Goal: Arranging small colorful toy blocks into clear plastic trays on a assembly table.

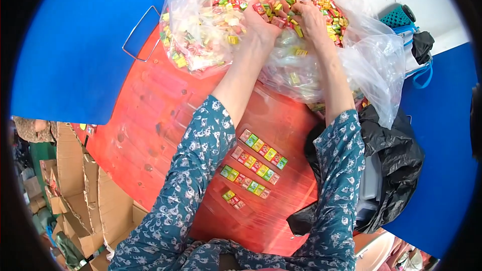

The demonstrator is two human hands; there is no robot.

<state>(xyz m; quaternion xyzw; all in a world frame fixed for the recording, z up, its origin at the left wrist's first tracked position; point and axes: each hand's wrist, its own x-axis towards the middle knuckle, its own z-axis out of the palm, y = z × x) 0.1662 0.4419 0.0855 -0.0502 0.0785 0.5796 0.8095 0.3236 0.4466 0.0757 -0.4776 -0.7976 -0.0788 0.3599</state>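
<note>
A large clear plastic bag (201,52) lies gaping at the far end of the red table, full of small wrapped sweets (335,17) in red, yellow and green. Reaching into its mouth, my left hand (261,26) is cupped palm up around several of the sweets. Beside it on the right, my right hand (310,19) has its fingers bent down against the pieces; what its fingertips grip is partly hidden. Nearer to me, three long rows of sweets (255,159) and one short row (233,199) lie side by side on the table.
Red plastic table (150,135) with dark worn spots. Black plastic bag (396,165) with clear containers (370,185) at the right. A wire handle (134,35) stands beside the blue panel (75,50) at far left. Cardboard boxes (85,190) sit at lower left.
</note>
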